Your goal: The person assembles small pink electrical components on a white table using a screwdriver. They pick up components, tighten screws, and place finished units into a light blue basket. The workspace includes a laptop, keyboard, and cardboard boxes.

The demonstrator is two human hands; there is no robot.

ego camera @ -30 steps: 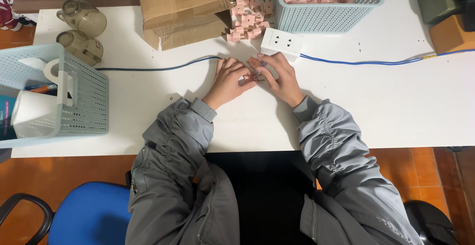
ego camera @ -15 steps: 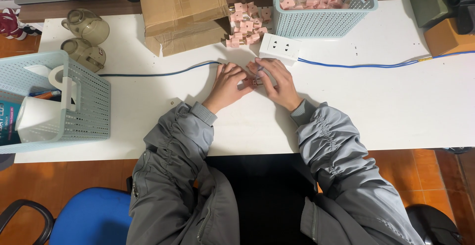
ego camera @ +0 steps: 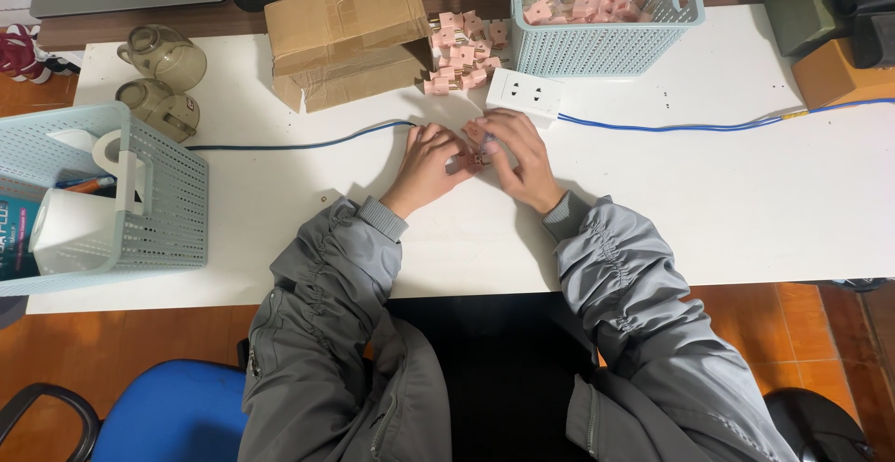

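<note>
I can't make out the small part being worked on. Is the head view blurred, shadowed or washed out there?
Head view: evenly lit and mostly sharp; the white table is bright without glare. The left hand and right hand cover the small pink plug, so only a sliver shows. Soft shadows fall beside the wrists.

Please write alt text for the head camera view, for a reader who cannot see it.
Both hands, left hand and right hand, meet over a small pink plug piece on a white table, below a white socket block. Loose pink pieces lie beside a cardboard box and fill a basket.
</note>
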